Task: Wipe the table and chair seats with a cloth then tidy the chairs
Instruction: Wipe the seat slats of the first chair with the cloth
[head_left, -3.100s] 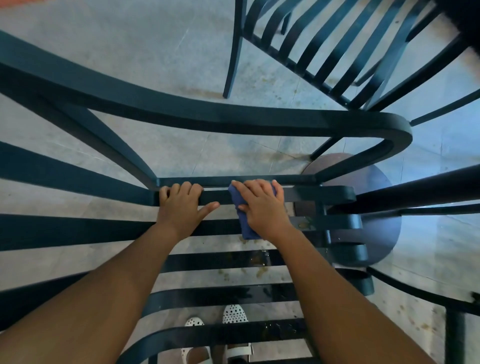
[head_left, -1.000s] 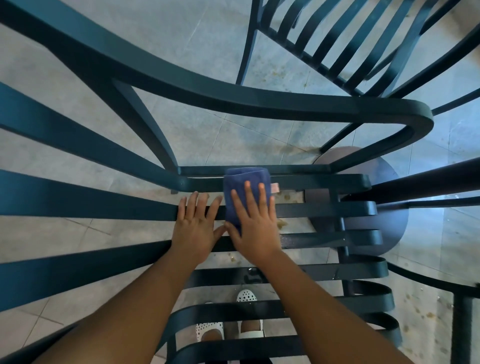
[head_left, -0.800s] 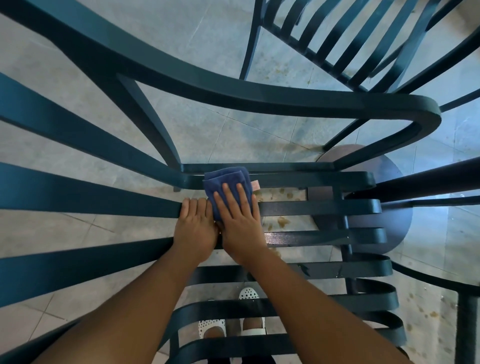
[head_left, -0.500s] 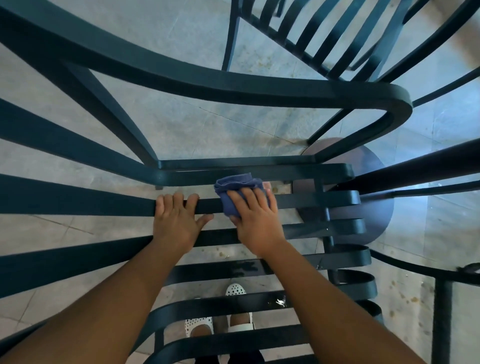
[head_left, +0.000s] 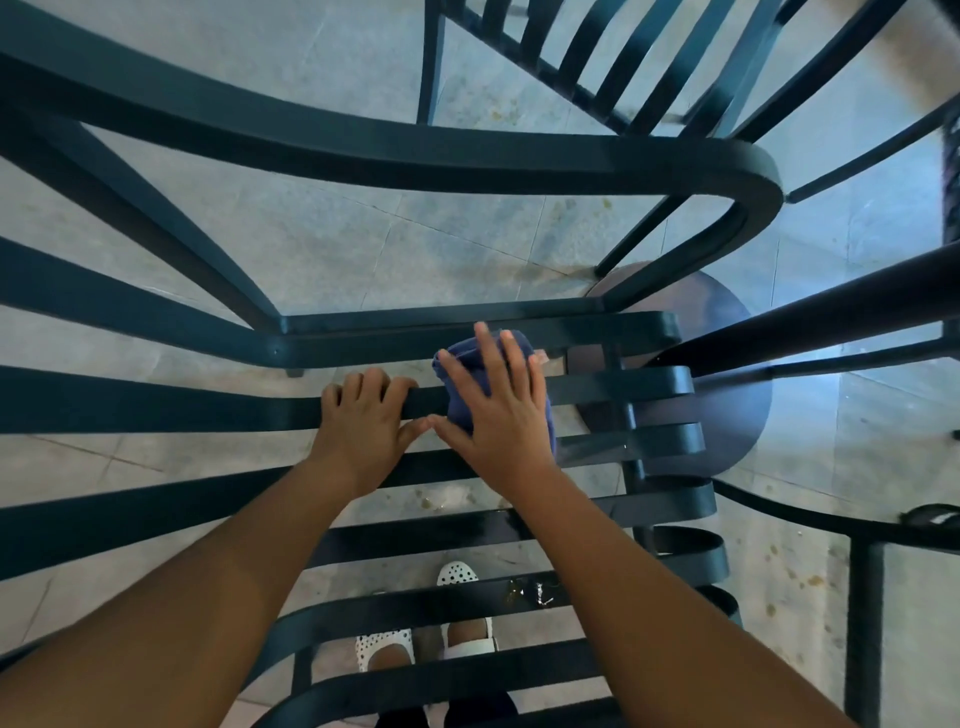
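The right hand (head_left: 496, 410) lies flat, fingers straight and spread, pressing a folded blue cloth (head_left: 467, 379) onto the dark slats of the chair seat (head_left: 623, 384); this grip is open, and the cloth shows beyond the fingertips and beside the palm. The left hand (head_left: 361, 421) sits just beside it, thumbs nearly touching, its fingers curled over one slat (head_left: 156, 408). White perforated shoes (head_left: 457, 574) show on the floor between the lower slats.

cloth (head_left: 493, 384) on chair seat (head_left: 613, 387), left hand (head_left: 363, 421) beside, second chair (head_left: 623, 67) behind
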